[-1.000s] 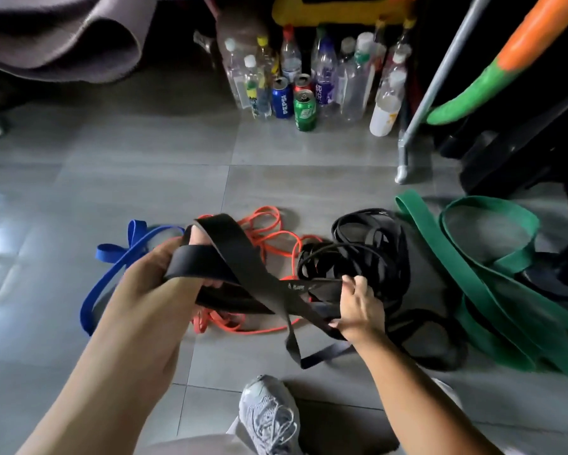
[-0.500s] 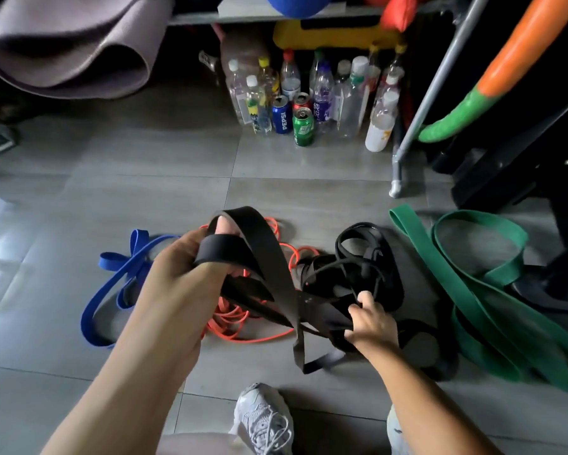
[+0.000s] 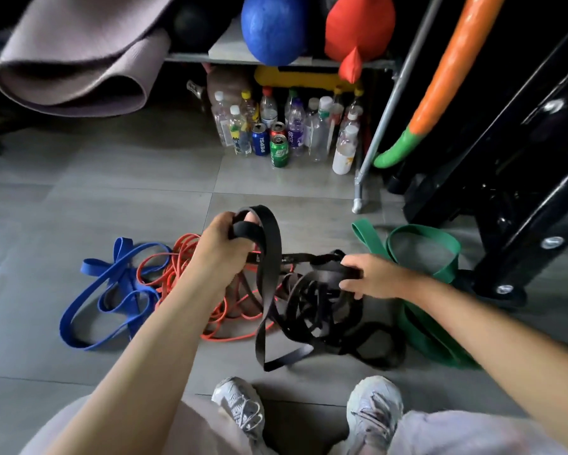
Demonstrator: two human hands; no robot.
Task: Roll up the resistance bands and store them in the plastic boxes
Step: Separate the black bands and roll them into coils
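Note:
My left hand (image 3: 222,244) grips the wound end of a wide black resistance band (image 3: 268,277), held above the floor; its loose loop hangs down to the tiles. My right hand (image 3: 372,275) holds another stretch of black band over a tangled black pile (image 3: 322,310). An orange band (image 3: 177,261), a blue band (image 3: 112,287) and a wide green band (image 3: 420,244) lie on the floor around it. No plastic box is in view.
Bottles and cans (image 3: 279,133) stand at the back under a shelf with a blue ball (image 3: 276,27). A rolled mat (image 3: 76,60) sits at the upper left, a metal pole (image 3: 387,116) and black equipment (image 3: 512,192) at the right. My shoes (image 3: 240,408) are at the bottom.
My left hand has lifted and moved away from me with the band's wound end. My right hand has shifted right along the black band, pulling it taut between my hands. The view tilted up.

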